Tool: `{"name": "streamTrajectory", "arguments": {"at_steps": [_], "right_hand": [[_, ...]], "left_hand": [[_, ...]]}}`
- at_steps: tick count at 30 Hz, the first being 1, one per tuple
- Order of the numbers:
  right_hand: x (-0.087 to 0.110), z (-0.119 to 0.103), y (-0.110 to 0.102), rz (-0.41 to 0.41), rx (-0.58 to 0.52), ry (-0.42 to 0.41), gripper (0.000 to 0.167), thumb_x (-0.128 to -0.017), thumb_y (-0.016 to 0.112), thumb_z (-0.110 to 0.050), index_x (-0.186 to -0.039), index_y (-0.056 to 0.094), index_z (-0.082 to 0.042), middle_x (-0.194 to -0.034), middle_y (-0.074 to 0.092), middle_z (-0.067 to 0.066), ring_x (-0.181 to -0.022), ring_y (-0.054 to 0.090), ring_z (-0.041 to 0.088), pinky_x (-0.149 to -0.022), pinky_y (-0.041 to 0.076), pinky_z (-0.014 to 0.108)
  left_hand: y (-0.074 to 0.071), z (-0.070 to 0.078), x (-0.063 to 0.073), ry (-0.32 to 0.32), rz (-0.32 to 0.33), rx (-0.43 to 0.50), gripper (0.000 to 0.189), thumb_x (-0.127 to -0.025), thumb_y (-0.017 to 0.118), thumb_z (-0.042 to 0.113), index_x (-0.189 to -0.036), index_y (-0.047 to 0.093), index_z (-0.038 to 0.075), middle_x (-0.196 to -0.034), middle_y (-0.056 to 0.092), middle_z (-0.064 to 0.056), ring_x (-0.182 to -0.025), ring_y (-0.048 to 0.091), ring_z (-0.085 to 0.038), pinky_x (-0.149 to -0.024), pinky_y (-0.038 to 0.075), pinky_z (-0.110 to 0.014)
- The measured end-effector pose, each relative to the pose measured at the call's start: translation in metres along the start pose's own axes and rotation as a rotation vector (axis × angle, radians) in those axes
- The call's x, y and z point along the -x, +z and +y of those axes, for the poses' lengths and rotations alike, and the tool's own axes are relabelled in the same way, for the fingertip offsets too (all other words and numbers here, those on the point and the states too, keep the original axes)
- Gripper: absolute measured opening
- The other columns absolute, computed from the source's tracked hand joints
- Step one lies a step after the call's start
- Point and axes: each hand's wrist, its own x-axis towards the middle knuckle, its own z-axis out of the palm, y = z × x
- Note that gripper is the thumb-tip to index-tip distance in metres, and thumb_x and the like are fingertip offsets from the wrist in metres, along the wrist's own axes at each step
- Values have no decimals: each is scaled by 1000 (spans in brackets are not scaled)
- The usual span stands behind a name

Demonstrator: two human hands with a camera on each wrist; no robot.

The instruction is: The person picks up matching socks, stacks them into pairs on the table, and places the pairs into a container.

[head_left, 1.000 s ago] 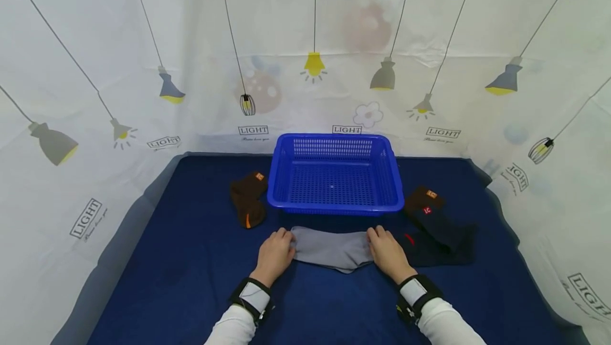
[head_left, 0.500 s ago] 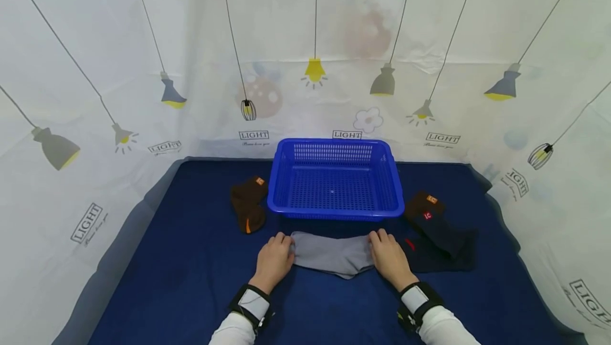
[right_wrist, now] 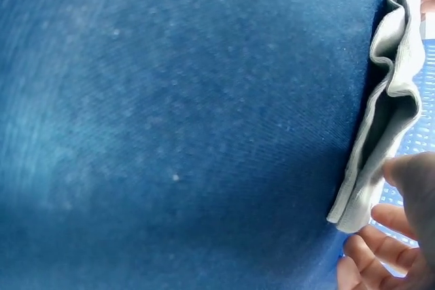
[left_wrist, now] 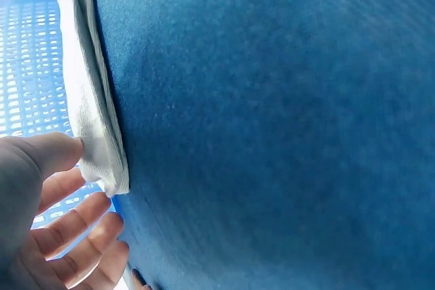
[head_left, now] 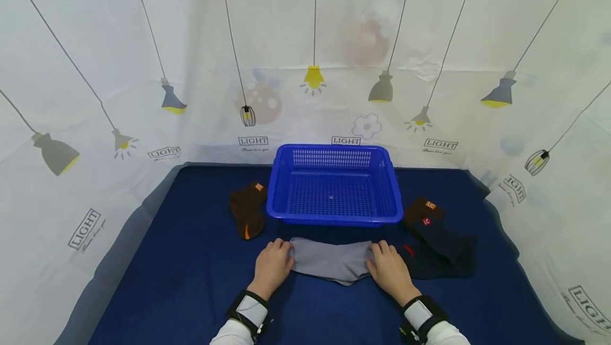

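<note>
A grey sock (head_left: 329,261) lies stretched sideways on the dark blue cloth, in front of the blue basket (head_left: 334,219). My left hand (head_left: 272,268) pinches its left end between thumb and forefinger. At the other end, my right hand (head_left: 392,270) pinches the fabric the same way. In the left wrist view the left thumb presses on the sock (left_wrist: 92,113), the other fingers spread beside its end. Seen from the right wrist, the sock (right_wrist: 380,147) shows two layers with a wavy, gaping edge.
A brown sock (head_left: 247,209) lies left of the basket. On the right, another brown sock (head_left: 420,210) and black socks with red marks (head_left: 448,244) overlap in a pile beside my right hand. A white printed curtain (head_left: 305,16) hangs behind the cloth-covered surface.
The whole head view has shifted, so everything appears slightly lower in the picture. Both hands keep hold of the grey sock's ends, and the sock stays in nearly the same place.
</note>
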Motion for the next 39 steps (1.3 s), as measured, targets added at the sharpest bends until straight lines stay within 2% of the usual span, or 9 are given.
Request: {"name": "streamTrajectory", "arguments": {"at_steps": [5, 13, 21, 26, 39], "right_hand": [[-2, -2, 3, -3, 12, -11, 40, -66, 80, -17, -96, 60, 1, -81, 51, 12, -62, 49, 26, -51, 42, 36], [3, -2, 9, -68, 12, 9, 45, -67, 80, -20, -103, 60, -1, -83, 51, 11, -64, 50, 23, -53, 43, 35], [3, 0, 9, -53, 6, -13, 42, -66, 80, -17, -100, 60, -1, -83, 51, 10, -64, 50, 24, -54, 43, 35], [1, 0, 8, -67, 0, -11, 40, -66, 79, -13, -98, 57, -1, -83, 50, 11, -64, 50, 25, -52, 43, 36], [1, -3, 16, -15, 16, -49, 41, -62, 79, -7, -92, 51, -1, -76, 45, 10, -58, 47, 25, -48, 39, 35]], "left_hand": [[4, -1, 0, 9, 12, -1, 25, -68, 78, 22, -90, 67, 15, -80, 58, -3, -68, 55, -20, -55, 45, -34], [7, -3, 5, 31, 8, -6, 30, -65, 80, 23, -91, 68, 15, -78, 57, -3, -64, 55, -19, -51, 44, -32], [7, -1, 4, -1, -11, -14, 31, -64, 81, 24, -92, 67, 16, -76, 57, -5, -63, 55, -20, -51, 44, -33], [8, 2, 2, 1, -20, -11, 30, -66, 80, 22, -92, 66, 15, -75, 55, -6, -62, 54, -20, -50, 44, -33], [11, 3, 2, -13, -37, 9, 30, -65, 79, 18, -90, 63, 14, -73, 52, -5, -61, 55, -20, -50, 44, -33]]}}
